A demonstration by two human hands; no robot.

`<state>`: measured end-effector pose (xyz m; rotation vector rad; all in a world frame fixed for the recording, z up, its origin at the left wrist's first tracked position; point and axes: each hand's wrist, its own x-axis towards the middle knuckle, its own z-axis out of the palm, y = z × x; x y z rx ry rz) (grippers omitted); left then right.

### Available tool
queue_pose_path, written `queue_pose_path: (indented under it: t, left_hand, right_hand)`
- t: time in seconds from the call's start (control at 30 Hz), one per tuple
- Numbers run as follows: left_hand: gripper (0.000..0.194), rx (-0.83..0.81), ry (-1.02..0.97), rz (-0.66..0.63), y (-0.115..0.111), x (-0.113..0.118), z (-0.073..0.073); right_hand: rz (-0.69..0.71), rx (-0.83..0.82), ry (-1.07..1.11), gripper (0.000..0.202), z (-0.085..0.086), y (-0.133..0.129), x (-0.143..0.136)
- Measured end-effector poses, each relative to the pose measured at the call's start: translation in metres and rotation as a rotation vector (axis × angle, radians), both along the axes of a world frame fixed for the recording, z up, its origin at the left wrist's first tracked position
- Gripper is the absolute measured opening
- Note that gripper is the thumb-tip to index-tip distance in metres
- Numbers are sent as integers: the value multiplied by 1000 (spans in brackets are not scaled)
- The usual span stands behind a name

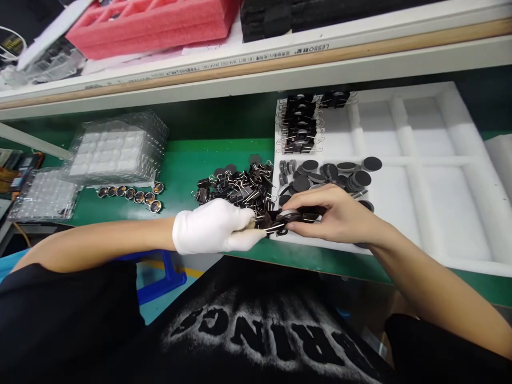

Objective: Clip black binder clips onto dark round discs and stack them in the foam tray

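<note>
My left hand (216, 226), in a white glove, is closed on a black binder clip (276, 228) by its wire handles. My bare right hand (340, 216) pinches a dark round disc (294, 215) between thumb and fingers. Clip and disc meet between the two hands; whether the clip's jaws are around the disc cannot be made out. Just beyond the left hand lies a heap of black binder clips (240, 186). Loose grey and black discs (310, 166) are piled in a white foam tray (424, 160) beyond the right hand.
Clipped stacks (300, 125) fill the tray's far left compartment. Clear plastic trays (116, 149) are stacked on the green table (180, 160) at left, with small round metal-rimmed parts (130, 193) before them. A shelf edge (224, 69) crosses above, carrying pink foam (160, 26).
</note>
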<state>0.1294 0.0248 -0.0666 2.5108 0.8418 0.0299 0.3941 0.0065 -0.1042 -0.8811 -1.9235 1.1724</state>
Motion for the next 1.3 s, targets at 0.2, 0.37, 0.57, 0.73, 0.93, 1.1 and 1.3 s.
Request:
queue_pose_path:
  t: [0.2, 0.37, 0.57, 0.73, 0.93, 1.1, 1.3]
  left_hand:
    - [32, -150, 22, 84, 13, -3, 20]
    - [70, -739, -215, 322, 16, 8, 13]
    - [68, -567, -392, 479, 14, 31, -6]
    - [55, -347, -360, 432, 16, 38, -6]
    - [53, -219, -295, 289, 23, 42, -1]
    - [68, -308, -275, 399, 20, 46, 0]
    - [70, -310, -237, 436, 26, 40, 4]
  right_hand:
    - [-103, 156, -30, 13, -2, -2, 0]
    - [-200, 356, -155, 16, 2, 2, 4]
    - [-372, 340, -127, 59, -4, -8, 3]
    - [-319, -132, -64, 43, 2, -9, 1]
    - [-183, -420, -13, 18, 12, -6, 3]
    - [-243, -497, 53, 11, 9, -11, 0]
    - [-332, -500, 113, 21, 2, -11, -5]
